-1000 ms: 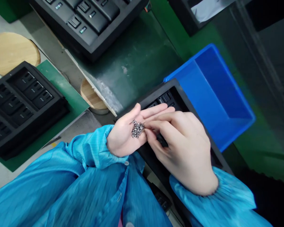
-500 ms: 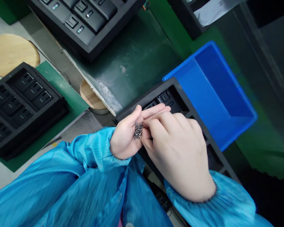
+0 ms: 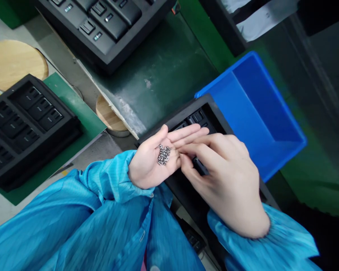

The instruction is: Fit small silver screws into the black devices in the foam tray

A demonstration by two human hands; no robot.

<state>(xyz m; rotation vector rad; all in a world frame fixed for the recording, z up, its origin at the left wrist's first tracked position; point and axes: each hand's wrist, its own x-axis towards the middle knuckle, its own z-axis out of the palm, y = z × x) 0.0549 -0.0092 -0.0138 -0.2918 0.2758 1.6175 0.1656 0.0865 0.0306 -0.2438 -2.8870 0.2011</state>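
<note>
My left hand (image 3: 155, 158) lies palm up with fingers stretched out, cupping a small heap of silvery metal parts (image 3: 164, 154). My right hand (image 3: 226, 180) is beside it, thumb and forefinger pinched together at the edge of the heap; whether a part is between them I cannot make out. Both hands hover over a black moulded tray (image 3: 203, 109) with compartments holding dark components. Both arms wear blue sleeves.
A blue plastic bin (image 3: 257, 113) stands right of the tray. A second black tray (image 3: 25, 120) sits on a green mat at the left, a third (image 3: 107, 22) at the top. Two round wooden discs (image 3: 11, 60) (image 3: 110, 116) lie on the bench.
My left palm has flattened out again after curling half a second ago. My right hand has drawn back slightly to the right from the heap, fingers still pinched.
</note>
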